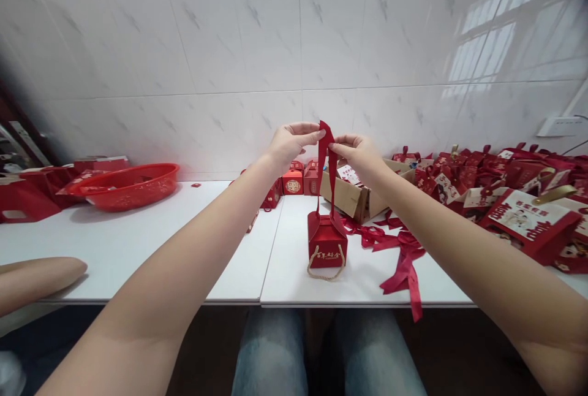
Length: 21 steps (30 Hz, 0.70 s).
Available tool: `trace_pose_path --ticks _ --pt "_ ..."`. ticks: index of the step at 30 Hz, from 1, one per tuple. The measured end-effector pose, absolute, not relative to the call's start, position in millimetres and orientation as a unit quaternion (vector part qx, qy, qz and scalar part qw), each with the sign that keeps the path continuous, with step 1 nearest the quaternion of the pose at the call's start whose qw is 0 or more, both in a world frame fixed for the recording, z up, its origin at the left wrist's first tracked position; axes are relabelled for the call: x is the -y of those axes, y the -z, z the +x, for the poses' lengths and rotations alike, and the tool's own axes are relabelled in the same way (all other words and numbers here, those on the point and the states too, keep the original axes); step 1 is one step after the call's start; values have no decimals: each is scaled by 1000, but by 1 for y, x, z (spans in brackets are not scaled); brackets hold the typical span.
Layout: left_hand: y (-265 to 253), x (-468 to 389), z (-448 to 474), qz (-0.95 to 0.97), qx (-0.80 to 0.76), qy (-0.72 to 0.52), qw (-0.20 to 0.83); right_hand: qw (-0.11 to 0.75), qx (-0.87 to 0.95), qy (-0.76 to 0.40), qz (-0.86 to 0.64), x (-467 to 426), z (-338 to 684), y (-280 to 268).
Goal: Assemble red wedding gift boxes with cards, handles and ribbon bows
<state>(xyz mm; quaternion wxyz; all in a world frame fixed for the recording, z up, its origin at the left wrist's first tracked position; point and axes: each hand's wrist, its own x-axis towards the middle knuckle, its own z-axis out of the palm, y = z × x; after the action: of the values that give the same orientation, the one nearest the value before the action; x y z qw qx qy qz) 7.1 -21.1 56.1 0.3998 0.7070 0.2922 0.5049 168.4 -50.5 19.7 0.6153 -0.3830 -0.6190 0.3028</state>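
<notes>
A small red gift box [327, 238] with gold lettering and a looped rope handle [325, 277] stands upright on the white table. From its top a dark red ribbon [332, 184] runs up in two strands. My left hand [294, 141] pinches the ribbon at its top fold, thumb and fingers closed on it. Slightly lower, my right hand [356, 154] is closed on the right strand. Both hands are held above the box, in front of the tiled wall. Loose red ribbons [404, 255] lie on the table to the right of the box, one end hanging over the front edge.
Behind the box is an open cardboard box [361, 200], with small red boxes [293, 181] beside it. Many red gift boxes [528, 218] crowd the right side. A red plastic basin [133, 187] stands at left, near another person's arm [41, 279].
</notes>
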Motion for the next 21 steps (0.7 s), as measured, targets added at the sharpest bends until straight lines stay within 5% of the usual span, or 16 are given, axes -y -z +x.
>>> trace_pose_path --ticks 10,21 --pt "-62 27 16 772 -249 -519 269 561 662 -387 -312 64 175 -27" --pt "-48 32 9 853 -176 -478 -115 534 527 -584 -310 64 172 -31"
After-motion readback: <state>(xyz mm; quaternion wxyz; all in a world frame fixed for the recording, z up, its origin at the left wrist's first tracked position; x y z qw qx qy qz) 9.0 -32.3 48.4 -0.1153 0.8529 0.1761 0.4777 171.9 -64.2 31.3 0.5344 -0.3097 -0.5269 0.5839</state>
